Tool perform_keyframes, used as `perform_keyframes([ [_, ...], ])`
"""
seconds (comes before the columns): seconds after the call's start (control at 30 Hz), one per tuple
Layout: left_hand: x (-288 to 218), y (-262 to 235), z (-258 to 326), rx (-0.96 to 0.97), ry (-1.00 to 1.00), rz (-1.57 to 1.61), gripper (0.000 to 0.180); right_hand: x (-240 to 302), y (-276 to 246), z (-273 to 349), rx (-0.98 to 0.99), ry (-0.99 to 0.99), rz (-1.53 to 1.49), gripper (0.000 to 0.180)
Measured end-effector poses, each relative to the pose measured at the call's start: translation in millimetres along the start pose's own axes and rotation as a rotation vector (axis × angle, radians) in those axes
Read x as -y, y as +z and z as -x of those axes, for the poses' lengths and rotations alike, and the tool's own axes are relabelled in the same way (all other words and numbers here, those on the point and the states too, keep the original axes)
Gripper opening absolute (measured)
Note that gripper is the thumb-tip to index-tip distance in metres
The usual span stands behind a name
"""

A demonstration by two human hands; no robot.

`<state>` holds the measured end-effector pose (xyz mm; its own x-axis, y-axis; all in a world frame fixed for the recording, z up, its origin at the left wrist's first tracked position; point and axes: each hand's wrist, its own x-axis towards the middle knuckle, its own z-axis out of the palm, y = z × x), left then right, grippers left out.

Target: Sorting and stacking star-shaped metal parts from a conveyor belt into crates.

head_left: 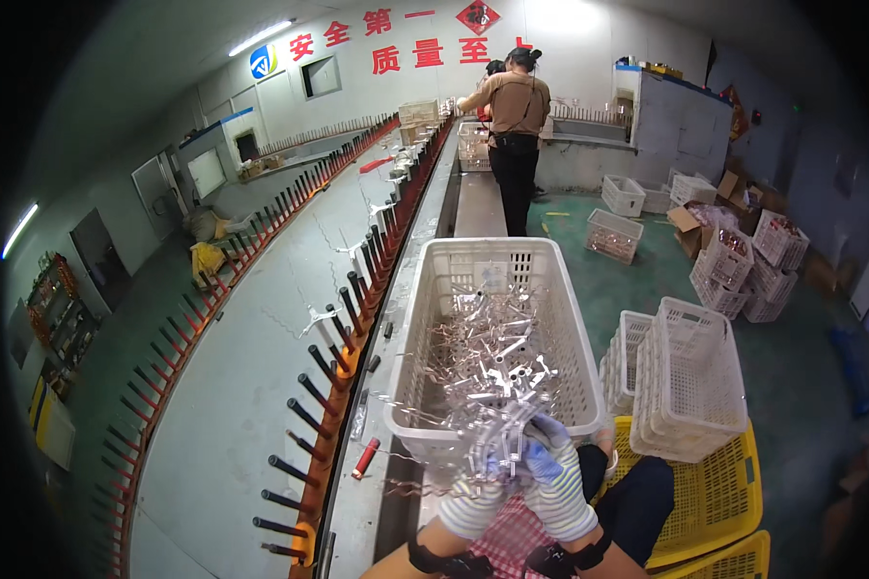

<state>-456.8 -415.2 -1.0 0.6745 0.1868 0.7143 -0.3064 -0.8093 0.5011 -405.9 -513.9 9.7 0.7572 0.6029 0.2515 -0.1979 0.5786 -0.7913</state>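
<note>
My left hand (475, 504) and right hand (556, 481) grip bunched metal parts (504, 446), few pale pieces (319, 317) out at 10 o'clock, white crate (581, 362) at 12 loaded, likely lots left.

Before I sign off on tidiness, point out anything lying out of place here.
A red cylinder lies loose on the grey ledge left of the white plastic crate, looking stray beside the black pegs standing in a row.

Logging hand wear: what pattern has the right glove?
The right glove is striped, clearest in head view.
</note>
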Motion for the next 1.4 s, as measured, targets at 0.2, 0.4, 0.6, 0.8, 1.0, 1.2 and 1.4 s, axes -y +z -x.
perform_keyframes([
  [0.2, 7.2, 34.3, -24.7, 0.199, -0.767, 1.171, 0.051, 14.2, -21.5, -28.7, -0.268, -0.082, -0.044, 0.036],
  [0.4, 16.9, -14.0, -24.0, 0.164, -0.621, 1.189, 0.052, 53.2, -24.0, -162.9, -0.219, -0.127, 0.307, 0.037],
  [0.6, 52.5, -45.6, 40.9, -0.166, -0.773, 1.054, 0.044, 51.9, -80.6, -313.2, -0.053, -0.606, 1.418, 0.036],
  [0.8, 60.3, -75.1, 44.3, -0.413, -0.777, 0.806, 0.043, -17.2, -107.6, -333.8, 0.098, -0.062, 1.575, 0.056],
  [1.0, 95.5, -89.3, 89.5, -0.753, -0.587, 0.297, 0.058, 12.0, -88.3, -238.1, 0.419, -0.255, 1.555, 0.047],
  [1.2, 106.3, -95.1, 96.1, -0.842, -0.562, 0.048, 0.067, 8.0, -64.1, -108.3, 0.648, -0.058, 1.524, 0.038],
  [1.4, 132.8, -130.7, 107.6, -1.105, -0.892, -0.075, 0.047, -27.9, -72.2, -72.9, 0.495, -0.174, 1.775, 0.043],
])
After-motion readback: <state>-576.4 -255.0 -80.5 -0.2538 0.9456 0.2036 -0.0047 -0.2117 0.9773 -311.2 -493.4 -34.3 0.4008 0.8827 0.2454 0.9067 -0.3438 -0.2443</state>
